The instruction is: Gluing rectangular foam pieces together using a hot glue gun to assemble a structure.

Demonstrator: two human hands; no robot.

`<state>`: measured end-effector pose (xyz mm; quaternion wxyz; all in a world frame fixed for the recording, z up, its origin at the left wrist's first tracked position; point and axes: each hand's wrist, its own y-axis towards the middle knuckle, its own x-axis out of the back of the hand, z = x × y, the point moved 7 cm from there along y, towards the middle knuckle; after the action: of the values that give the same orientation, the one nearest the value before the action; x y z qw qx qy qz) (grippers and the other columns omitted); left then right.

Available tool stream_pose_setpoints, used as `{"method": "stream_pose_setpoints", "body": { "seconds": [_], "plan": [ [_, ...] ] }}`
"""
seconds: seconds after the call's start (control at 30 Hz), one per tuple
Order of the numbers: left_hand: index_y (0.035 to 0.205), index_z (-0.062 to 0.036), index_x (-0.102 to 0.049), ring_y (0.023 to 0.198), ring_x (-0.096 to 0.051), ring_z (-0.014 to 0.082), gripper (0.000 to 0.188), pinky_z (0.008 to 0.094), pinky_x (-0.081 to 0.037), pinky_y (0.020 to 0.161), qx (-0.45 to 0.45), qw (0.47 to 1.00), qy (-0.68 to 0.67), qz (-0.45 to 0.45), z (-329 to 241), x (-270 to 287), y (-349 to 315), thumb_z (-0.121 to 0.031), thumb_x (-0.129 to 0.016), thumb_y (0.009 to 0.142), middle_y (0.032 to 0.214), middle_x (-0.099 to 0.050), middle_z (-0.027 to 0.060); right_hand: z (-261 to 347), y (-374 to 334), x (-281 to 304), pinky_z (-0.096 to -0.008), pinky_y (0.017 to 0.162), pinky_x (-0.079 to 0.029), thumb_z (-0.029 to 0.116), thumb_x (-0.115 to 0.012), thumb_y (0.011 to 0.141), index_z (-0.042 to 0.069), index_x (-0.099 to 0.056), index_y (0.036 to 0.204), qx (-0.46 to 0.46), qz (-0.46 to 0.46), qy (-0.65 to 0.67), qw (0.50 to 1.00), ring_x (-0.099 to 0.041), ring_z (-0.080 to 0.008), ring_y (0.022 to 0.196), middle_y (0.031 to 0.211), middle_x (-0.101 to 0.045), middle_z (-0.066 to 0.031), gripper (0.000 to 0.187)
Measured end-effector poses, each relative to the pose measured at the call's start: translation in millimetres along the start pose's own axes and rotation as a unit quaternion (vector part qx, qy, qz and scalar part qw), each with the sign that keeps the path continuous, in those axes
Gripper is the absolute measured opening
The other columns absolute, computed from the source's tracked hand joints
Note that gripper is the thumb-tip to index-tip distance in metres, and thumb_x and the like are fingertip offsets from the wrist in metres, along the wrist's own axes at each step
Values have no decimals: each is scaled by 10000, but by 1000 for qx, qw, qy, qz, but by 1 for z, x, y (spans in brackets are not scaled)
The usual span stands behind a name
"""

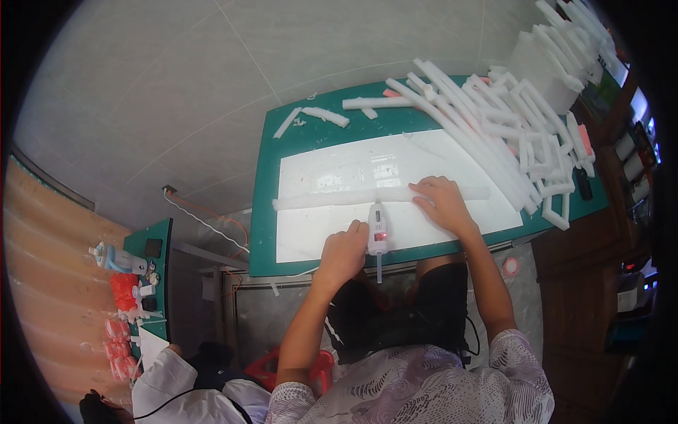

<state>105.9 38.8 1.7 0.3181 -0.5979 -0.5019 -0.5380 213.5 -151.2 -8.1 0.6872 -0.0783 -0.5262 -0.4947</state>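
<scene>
A white foam strip (325, 198) lies left to right across a white sheet (318, 237) on the green table. My left hand (344, 251) is closed around the handle of a white hot glue gun (378, 225). The gun's nozzle points away from me and meets the near edge of the strip, and a glue stick (379, 270) pokes out of its back end. Farther right, my right hand (445, 201) grips the strip, with the thumb on its near side and the fingers across its far side.
Long foam strips (459, 127) and angular foam frames (540, 155) are heaped at the table's right. Foam offcuts (325, 116) lie at the far left edge. A white cable (300, 273) runs along the near edge. Someone in a white shirt (176, 389) sits at lower left, beside another table.
</scene>
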Motion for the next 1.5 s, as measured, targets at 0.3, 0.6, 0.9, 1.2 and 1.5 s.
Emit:
{"method": "stream_pose_setpoints", "body": {
  "seconds": [0.3, 0.6, 0.9, 1.2, 1.5],
  "plan": [
    [920, -5, -497, 695, -638, 380, 198, 489, -495, 604, 5, 1000, 6, -1, 1, -1, 4, 14, -596, 750, 898, -572, 178, -2, 0, -1, -402, 857, -419, 228, -663, 872, 159, -725, 1140, 2, 0, 3, 1000, -576, -261, 978, 1061, -656, -56, 284],
    [912, -7, -504, 690, -643, 377, 167, 484, -506, 601, 5, 1000, 15, -2, 3, -3, 8, -4, -588, 769, 895, -575, 182, 0, 0, 0, -399, 853, -411, 226, -668, 870, 161, -726, 1136, 2, -3, 7, 1000, -571, -256, 973, 1051, -651, -50, 281],
    [928, -8, -496, 712, -625, 423, 166, 529, -502, 650, 15, 999, -45, 21, 8, -3, 9, -23, -582, 787, 925, -581, 186, 0, -1, 0, -400, 853, -413, 224, -671, 869, 160, -731, 1122, -5, -11, 0, 1000, -574, -255, 980, 1052, -653, -50, 268],
    [958, -26, -498, 810, -595, 462, 185, 550, -470, 699, 31, 991, -124, 47, 12, -1, -9, -29, -570, 787, 946, -575, 191, 0, 0, -1, -409, 861, -417, 208, -693, 839, 144, -732, 1092, -17, -7, -3, 1000, -579, -264, 988, 1060, -659, -56, 263],
    [1028, -23, -575, 896, -589, 446, 210, 449, -484, 761, 114, 959, -260, -13, 13, 22, -35, -117, -614, 844, 966, -601, 212, 18, -5, 8, -429, 892, -407, 140, -691, 806, 102, -671, 1009, 0, -26, 30, 999, -587, -292, 982, 1065, -669, -77, 208]
  ]
}}
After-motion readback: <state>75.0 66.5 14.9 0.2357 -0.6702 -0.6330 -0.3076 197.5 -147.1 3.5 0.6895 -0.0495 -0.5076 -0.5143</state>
